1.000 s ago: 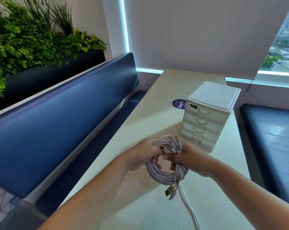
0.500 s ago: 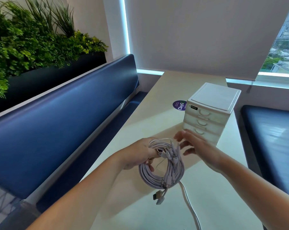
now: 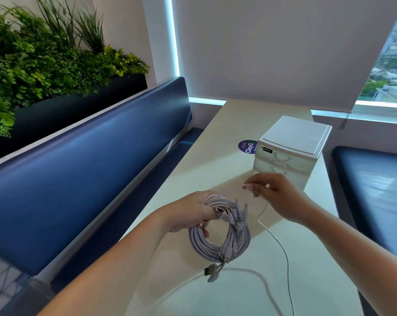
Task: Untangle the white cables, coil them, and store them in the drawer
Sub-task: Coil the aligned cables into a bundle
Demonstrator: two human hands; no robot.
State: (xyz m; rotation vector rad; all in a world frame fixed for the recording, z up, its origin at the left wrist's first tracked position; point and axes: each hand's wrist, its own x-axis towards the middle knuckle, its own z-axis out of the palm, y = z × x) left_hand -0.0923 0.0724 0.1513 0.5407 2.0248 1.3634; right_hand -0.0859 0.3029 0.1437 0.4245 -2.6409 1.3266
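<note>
The right hand [image 3: 282, 199] was open beside the bundle a moment ago. Now it has moved away toward the far end of the table [image 3: 227, 124], and it is pulling one thin white cable [image 3: 284, 254] with it. In the head view its fingertips [image 3: 250, 187] are pressed together on that cable. The left hand [image 3: 188, 215] has its fingers curled around the top of the coil of white cables [image 3: 206, 245], which hangs above the middle of the table with the plugs dangling. The thin cable runs sideways from the top of the coil to the pinch, then drops and trails back to the near edge. The drawer box [image 3: 293, 137] sits by the right edge, just past the right hand, so that hand is closer to it. The drawers that show are closed, and one likely has to be opened before the coil can go in.
</note>
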